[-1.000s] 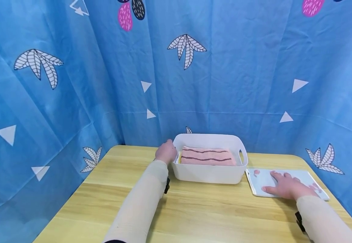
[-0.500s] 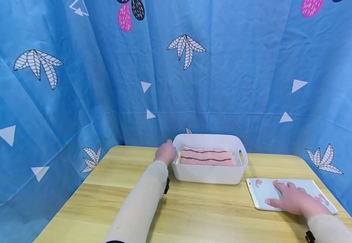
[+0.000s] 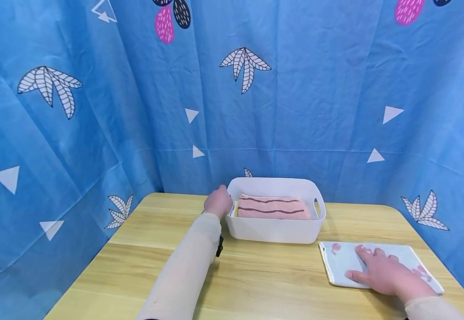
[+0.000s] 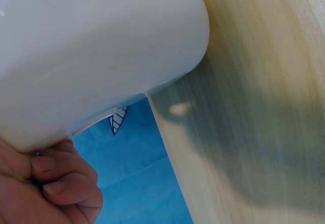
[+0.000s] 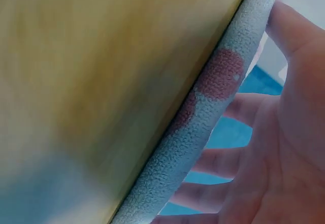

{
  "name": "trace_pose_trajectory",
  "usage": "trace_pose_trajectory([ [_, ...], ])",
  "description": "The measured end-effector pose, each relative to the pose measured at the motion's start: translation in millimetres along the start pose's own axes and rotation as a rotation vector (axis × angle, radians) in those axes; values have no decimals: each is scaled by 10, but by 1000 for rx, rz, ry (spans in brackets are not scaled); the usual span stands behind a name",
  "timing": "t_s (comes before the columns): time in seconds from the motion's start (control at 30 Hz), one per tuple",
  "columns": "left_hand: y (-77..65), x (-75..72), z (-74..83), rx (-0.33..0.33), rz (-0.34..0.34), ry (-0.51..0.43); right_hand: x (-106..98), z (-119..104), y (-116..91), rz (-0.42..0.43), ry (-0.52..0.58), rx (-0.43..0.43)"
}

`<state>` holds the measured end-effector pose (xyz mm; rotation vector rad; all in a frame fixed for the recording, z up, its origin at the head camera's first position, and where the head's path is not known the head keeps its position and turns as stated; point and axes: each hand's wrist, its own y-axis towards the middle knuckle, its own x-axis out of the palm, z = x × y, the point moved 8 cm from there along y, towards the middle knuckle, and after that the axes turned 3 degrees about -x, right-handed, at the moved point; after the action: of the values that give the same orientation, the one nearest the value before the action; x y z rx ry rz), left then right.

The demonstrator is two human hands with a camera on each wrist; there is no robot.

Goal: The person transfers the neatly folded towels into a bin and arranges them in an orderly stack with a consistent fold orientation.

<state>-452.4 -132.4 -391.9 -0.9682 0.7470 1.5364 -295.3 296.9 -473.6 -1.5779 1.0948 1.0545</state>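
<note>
A white plastic basket (image 3: 272, 231) stands near the back of the table, with a folded pink towel (image 3: 269, 209) with dark wavy stripes inside. My left hand (image 3: 219, 202) grips the basket's left end, its fingers curled at the rim in the left wrist view. To the right of the basket lies a folded pale blue towel (image 3: 340, 271) with pink spots. On top of it rests my right hand (image 3: 385, 271), fingers spread and fairly straight. The right wrist view shows the towel's thick fluffy edge (image 5: 223, 74) under the fingers.
The light wooden table (image 3: 256, 284) runs toward me in front of the basket. A blue patterned curtain (image 3: 312, 89) hangs behind and along both sides. Something yellow and white (image 3: 236, 209) shows at the pink towel's left edge.
The pale blue towel has slid toward me under my right hand, first slightly right, then left. My left hand and the basket have stayed put.
</note>
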Motion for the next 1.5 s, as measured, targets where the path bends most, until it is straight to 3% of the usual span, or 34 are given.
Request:
trace_pose_trajectory([
  [0.17,-21,-16,9,-9,2,0,9,-156,-46,35,-24,-19],
  [0.57,-20,-18,14,-12,-8,-13,93,-586,-60,7,-32,17],
  [0.97,-19,-19,8,-12,-14,-30,114,-1241,-37,87,-98,-85],
  [1.17,0,1,-8,-19,-23,-26,171,-1557,16,86,-120,-115],
  [1.5,-8,5,-4,-16,-16,-38,226,-2175,136,132,-200,-239],
])
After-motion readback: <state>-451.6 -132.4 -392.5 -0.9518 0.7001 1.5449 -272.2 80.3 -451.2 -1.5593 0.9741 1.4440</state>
